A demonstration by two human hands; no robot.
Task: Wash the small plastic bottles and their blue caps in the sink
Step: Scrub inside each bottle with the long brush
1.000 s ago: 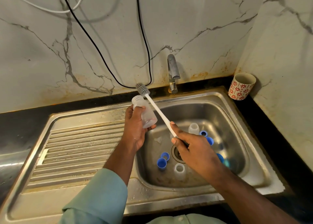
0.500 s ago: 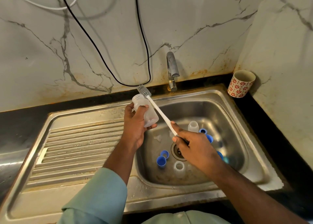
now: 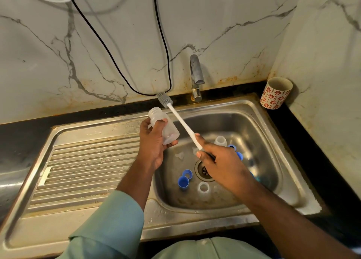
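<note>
Brush (image 3: 180, 120) withdrawn beside bottle (image 3: 163, 126); tap (image 3: 196, 76) behind.

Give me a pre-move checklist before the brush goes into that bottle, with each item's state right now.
1. Left hand grips the bottle firmly round its body: ok.
2. Bottle has no cap on, mouth open: ok.
3. Right hand holds the brush by its handle: ok.
4. Brush head lined up with the bottle mouth: not ok, it sits beyond and beside the mouth.
5. Water running from the tap: not ok, no stream visible.
6. Soap on the brush head: cannot tell.
</note>
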